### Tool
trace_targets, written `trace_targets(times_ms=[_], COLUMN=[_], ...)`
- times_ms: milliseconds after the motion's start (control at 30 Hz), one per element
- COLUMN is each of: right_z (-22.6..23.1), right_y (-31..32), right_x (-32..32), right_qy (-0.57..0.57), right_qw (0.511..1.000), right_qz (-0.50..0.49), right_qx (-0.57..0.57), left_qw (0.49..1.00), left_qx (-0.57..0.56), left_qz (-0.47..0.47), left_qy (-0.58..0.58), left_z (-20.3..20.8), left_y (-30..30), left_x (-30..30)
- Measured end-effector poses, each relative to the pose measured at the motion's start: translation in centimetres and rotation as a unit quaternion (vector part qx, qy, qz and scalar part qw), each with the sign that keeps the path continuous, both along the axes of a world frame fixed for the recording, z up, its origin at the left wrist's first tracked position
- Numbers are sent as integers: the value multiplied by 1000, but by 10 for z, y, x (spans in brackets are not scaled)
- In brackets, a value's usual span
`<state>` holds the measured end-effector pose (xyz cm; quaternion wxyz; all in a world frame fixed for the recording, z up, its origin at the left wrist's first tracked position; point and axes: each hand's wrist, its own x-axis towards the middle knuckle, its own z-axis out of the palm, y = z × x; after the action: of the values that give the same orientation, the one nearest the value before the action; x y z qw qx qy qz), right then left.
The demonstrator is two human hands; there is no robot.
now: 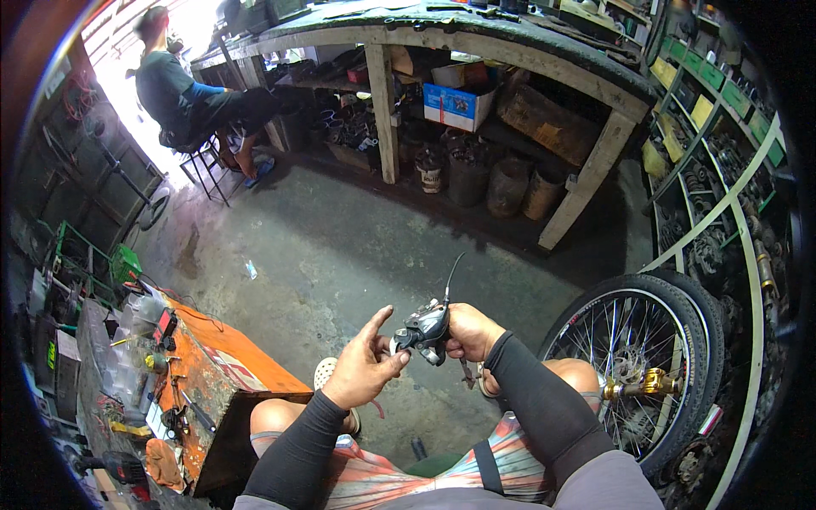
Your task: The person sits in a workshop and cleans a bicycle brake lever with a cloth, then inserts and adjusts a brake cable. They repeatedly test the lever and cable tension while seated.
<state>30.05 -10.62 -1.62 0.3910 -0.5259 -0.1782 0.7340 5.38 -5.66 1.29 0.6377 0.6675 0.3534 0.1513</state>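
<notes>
My right hand (473, 331) is closed around a bicycle shifter (423, 330) of grey and black metal, held in front of my knees. A thin dark cable (455, 276) sticks up from it and curves at the tip. My left hand (364, 365) is at the shifter's left side, index finger stretched out and thumb apart from it. The silver end of a lever lies in the gap between that thumb and finger. The left hand's other fingers are partly hidden.
An orange worn box (242, 344) with tools stands at my left. Bicycle wheels (625, 340) lean at my right beside parts shelves (701, 170). Ahead is a wooden workbench (382, 119) with buckets (467, 178) beneath. A person (174, 93) sits on a stool at the far left.
</notes>
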Motion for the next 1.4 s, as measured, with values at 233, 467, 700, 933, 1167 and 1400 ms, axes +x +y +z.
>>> trace_targets(times_ms=[233,467,700,933,1167,1400], right_z=[2,2,-12,0,-19,-18], right_y=[5,4,2,8,9,16], right_x=[1,-9,-7,-11,-20,0], right_qy=[33,-31,64,29,-168,-206], right_qw=[999,997,997,999,983,959], right_qz=[5,65,52,41,50,-161], right_qx=[15,31,-6,7,58,108], left_qw=[997,973,986,922,970,900], left_qx=[79,161,-79,-363,-242,-327], left_qz=[-23,-117,-102,73,-17,171], left_qy=[6,116,-109,-108,-33,-231], left_z=[1,27,17,2,-25,-34], left_y=[11,12,31,44,28,41], left_x=[-2,-8,-12,-14,12,8])
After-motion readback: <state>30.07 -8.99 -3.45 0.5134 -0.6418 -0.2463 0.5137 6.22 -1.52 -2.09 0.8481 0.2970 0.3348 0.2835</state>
